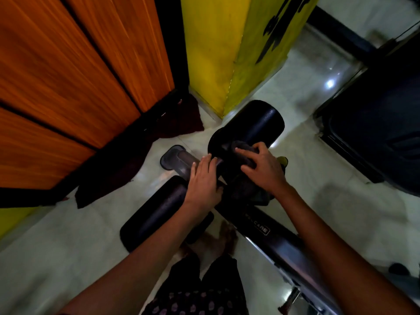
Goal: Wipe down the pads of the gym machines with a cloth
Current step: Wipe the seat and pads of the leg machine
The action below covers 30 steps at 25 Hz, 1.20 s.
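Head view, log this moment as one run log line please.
step: wiping roller pad | right hand: presses cloth on upper roller pad | left hand: open, rests on machine bar

hands [204,178]: 2 | roller pads [252,123]: 3, perhaps | cloth [244,147]: 1 | floor rags [181,119]: 2

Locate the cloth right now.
Head view, centre: the cloth is under the right hand, pressed against the near end of the upper roller pad, beside the left hand.

Looks like a small gym tbh: black foam roller pads [250,126] mid-frame on a steel machine frame [268,235], glossy tile floor [341,212], yellow pillar [218,53] up top.
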Each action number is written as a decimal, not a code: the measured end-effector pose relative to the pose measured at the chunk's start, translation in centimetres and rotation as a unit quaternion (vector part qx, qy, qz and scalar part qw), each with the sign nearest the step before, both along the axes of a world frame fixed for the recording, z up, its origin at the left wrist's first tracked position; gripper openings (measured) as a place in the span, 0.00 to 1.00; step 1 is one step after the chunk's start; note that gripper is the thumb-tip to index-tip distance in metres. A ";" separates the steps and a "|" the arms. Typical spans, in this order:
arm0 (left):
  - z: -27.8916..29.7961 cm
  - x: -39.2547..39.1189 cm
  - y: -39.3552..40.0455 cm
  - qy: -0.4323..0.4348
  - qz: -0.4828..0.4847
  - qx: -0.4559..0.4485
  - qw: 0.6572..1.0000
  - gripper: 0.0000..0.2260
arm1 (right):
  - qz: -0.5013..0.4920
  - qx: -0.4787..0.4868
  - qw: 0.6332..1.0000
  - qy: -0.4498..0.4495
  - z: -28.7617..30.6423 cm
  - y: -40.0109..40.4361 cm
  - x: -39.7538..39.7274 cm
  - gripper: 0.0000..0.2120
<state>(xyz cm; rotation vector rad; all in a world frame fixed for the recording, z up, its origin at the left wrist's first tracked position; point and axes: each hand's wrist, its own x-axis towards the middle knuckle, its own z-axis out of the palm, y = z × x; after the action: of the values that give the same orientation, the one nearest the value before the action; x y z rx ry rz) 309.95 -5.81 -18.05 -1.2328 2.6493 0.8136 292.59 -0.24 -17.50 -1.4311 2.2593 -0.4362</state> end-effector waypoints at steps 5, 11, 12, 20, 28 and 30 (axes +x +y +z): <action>2.8 7.0 2.8 0.013 0.049 0.021 0.998 0.34 | 0.065 0.045 0.997 0.005 2.7 1.8 5.8 0.23; 3.7 13.1 7.6 0.025 0.125 0.013 0.992 0.34 | 0.104 0.051 0.993 -0.019 4.2 5.1 11.8 0.23; 3.7 14.6 9.5 0.015 0.138 0.016 0.990 0.34 | 0.122 0.053 0.991 -0.022 4.4 6.9 13.2 0.23; 1.4 20.0 10.1 -0.076 0.196 -0.041 0.977 0.51 | 0.124 -0.028 0.991 0.031 2.3 7.8 16.8 0.23; -2.9 22.2 7.2 -0.028 0.194 0.020 0.980 0.58 | 0.026 -0.055 0.985 0.160 -2.7 1.9 21.3 0.22; -3.0 22.2 7.1 -0.019 0.199 0.019 0.980 0.59 | 0.023 -0.043 0.979 0.197 -3.0 1.9 21.2 0.22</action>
<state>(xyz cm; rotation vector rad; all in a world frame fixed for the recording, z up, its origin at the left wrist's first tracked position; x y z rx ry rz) 332.18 1.32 -21.09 -1.7799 2.3742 0.8740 313.82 1.64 -20.51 -1.7367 2.5299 -0.2537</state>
